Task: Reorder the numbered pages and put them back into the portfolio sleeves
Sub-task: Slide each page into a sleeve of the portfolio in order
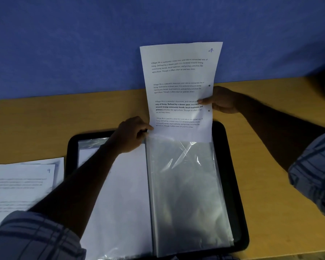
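**Page 4 at the sleeve mouth, insertion in hand**

Obs: Page 4 (pixel 178 77) is upright, text toward the camera. Its bottom edge is at the top opening of the right-hand sleeve (pixel 188 194) of the open portfolio (pixel 231 166). Most of the sheet stands above the sleeve, in front of the blue wall (pixel 83 44).

Right hand (pixel 223 100): thumb in front and fingers behind, pinching the page's right edge about mid-height. Judgement: gripping there keeps the sheet stiff and vertical so it can be fed straight down.

Left hand (pixel 131 135): fingers curled, pinching at the sleeve's top-left corner, right beside the page's lower-left corner. It is probably holding the plastic mouth open and steady. I cannot tell whether it also catches the paper.

The sleeve looks empty below the page edge, with glare and creases showing near the top. The facing left sleeve shows white paper, number not visible.

A stack (pixel 21 184) with 9 on top lies on the table (pixel 270 147), just left of the portfolio, so more pages remain.

Risk: the bottom corners could snag on the creased plastic. Both corners should enter together.
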The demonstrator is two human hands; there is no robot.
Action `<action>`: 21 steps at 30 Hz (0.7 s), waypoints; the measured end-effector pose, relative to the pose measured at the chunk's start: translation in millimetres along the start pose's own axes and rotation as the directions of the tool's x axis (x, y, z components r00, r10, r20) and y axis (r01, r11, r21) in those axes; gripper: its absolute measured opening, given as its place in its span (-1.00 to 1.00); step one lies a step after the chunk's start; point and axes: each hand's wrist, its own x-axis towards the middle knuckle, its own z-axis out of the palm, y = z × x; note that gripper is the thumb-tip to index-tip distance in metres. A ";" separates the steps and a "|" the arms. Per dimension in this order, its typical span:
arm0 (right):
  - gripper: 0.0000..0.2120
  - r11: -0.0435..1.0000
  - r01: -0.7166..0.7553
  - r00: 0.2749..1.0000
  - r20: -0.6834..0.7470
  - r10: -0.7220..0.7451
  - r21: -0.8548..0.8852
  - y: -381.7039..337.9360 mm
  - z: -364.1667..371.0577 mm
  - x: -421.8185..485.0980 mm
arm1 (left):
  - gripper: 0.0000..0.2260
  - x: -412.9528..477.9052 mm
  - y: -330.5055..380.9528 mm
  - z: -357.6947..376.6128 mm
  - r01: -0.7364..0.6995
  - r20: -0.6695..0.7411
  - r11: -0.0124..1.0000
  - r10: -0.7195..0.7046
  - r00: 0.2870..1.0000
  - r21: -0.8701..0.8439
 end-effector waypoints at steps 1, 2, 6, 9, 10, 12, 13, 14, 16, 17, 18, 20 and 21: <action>-0.29 1.000 0.004 1.000 0.009 -0.004 -0.004 0.6 -1.0 -0.7 | -0.77 1.4 3.8 2.4 0.010 0.031 1.000 -0.011 0.999 0.008; -0.23 1.000 0.006 1.000 0.011 -0.006 -0.008 0.6 -1.9 -1.6 | -0.77 2.8 6.7 4.6 0.021 0.050 1.000 -0.021 0.998 0.016; -0.12 0.999 -0.004 1.000 -0.008 0.004 -0.036 4.4 -7.7 -0.3 | -0.88 6.2 13.0 7.6 0.024 0.073 0.999 -0.027 0.997 0.042; -0.20 0.998 -0.011 1.000 -0.012 0.010 -0.065 4.7 -9.6 0.7 | -0.91 7.5 14.7 5.3 -0.003 0.096 0.998 -0.002 0.995 0.056; -0.27 0.997 -0.013 1.000 -0.019 0.012 -0.071 3.6 -9.6 0.5 | -0.92 7.7 14.7 4.0 -0.011 0.096 0.998 0.005 0.995 0.057; -0.37 0.997 -0.012 1.000 -0.014 0.011 -0.071 1.3 -10.0 0.2 | -0.93 7.9 12.3 2.8 -0.019 0.077 0.998 0.014 0.997 0.064; -0.36 0.997 -0.011 1.000 -0.004 0.010 -0.075 0.8 -10.2 0.6 | -0.93 7.3 10.4 3.2 -0.019 0.058 0.998 0.015 0.998 0.065; -0.33 0.997 -0.010 1.000 0.006 0.010 -0.082 0.3 -9.5 0.7 | -0.93 6.7 8.5 3.8 -0.012 0.034 0.999 0.010 0.999 0.053; -0.42 0.995 -0.009 1.000 0.001 0.010 -0.099 0.5 -8.5 1.3 | -0.93 5.7 7.5 6.1 0.011 -0.018 1.000 -0.011 1.000 -0.007; -0.49 0.995 -0.009 1.000 -0.005 0.009 -0.101 0.5 -8.0 1.6 | -0.94 5.4 9.1 6.9 0.028 -0.039 0.999 -0.030 0.999 -0.046; -0.53 0.995 -0.011 1.000 -0.002 0.011 -0.096 0.0 -7.1 1.0 | -0.95 5.1 12.0 7.0 0.056 -0.049 0.994 -0.061 0.997 -0.090; -0.51 0.997 -0.012 1.000 0.017 0.013 -0.080 -1.5 -5.7 0.2 | -0.95 4.3 16.9 6.9 0.111 -0.049 0.980 -0.121 0.991 -0.166; -0.49 0.997 -0.012 1.000 0.020 0.013 -0.078 -1.5 -5.7 0.0 | -0.95 4.0 18.9 7.0 0.121 -0.053 0.976 -0.133 0.990 -0.183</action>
